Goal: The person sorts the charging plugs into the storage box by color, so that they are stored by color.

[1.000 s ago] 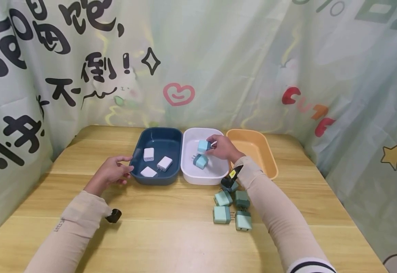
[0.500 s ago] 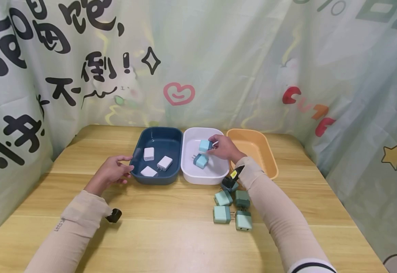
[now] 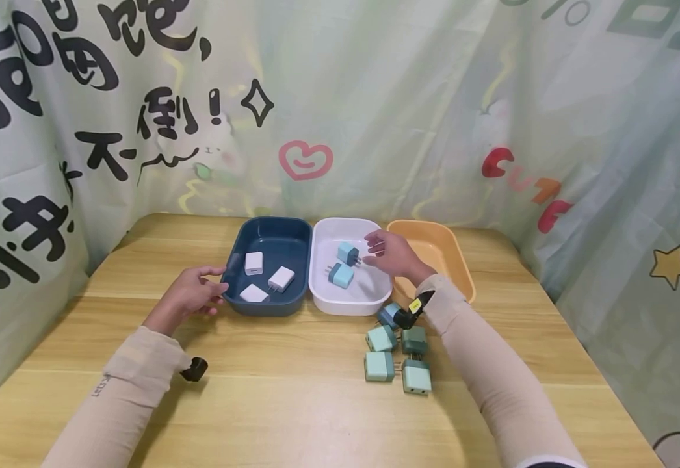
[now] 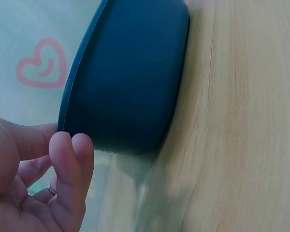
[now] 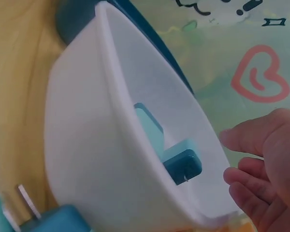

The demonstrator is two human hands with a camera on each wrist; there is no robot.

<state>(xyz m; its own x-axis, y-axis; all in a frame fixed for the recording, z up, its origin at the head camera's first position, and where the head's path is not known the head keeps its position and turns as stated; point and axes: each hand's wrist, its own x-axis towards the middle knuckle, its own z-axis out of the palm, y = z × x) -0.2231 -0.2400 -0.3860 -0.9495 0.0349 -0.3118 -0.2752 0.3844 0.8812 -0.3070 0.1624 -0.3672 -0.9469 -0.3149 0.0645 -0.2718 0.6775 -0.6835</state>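
My left hand pinches the near-left rim of the dark blue bin, with thumb and fingertips at its edge. Three white charger plugs lie in that bin. Over the right side of the white bin hovers my right hand, fingers loosely bent and nothing between them. Just left of its fingertips, a light blue charger plug with a darker blue prong end lies in the white bin. A second light blue charger plug lies beside it, nearer the front.
An orange bin stands right of the white one, partly behind my right hand. In front of the bins, several green charger plugs and a blue charger plug sit on the wooden table. A printed curtain hangs behind.
My right hand has let go of the light blue charger plug, which now lies in the white bin, and has drawn back slightly to the right. The left hand stays at the dark blue bin.
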